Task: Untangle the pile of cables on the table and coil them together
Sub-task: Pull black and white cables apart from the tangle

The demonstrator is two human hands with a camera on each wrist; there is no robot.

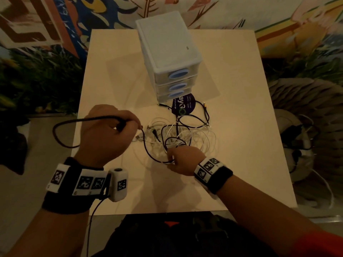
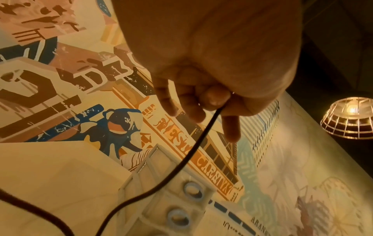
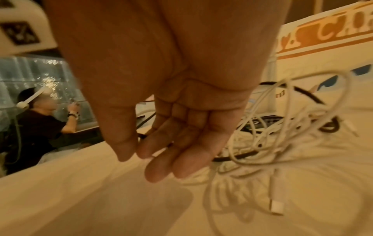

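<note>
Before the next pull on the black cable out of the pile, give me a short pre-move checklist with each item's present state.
1. Left hand grips the black cable: ok, fingers curled round it.
2. Right hand steadies the cable pile: cannot tell; it is at the pile's near edge, and the right wrist view shows the fingers only loosely curled.
3. Black cable free of the white cables: not ok, still interwoven.
4. Lifted black loop hanging clear off the table edge: ok.
5. Drawer unit apart from the pile: ok.
6. Free connector ends unsnagged: cannot tell.

Dim warm light, a glowing lamp [image 2: 350,118] in the left wrist view, wide-angle bending, blurred right wrist picture.
</note>
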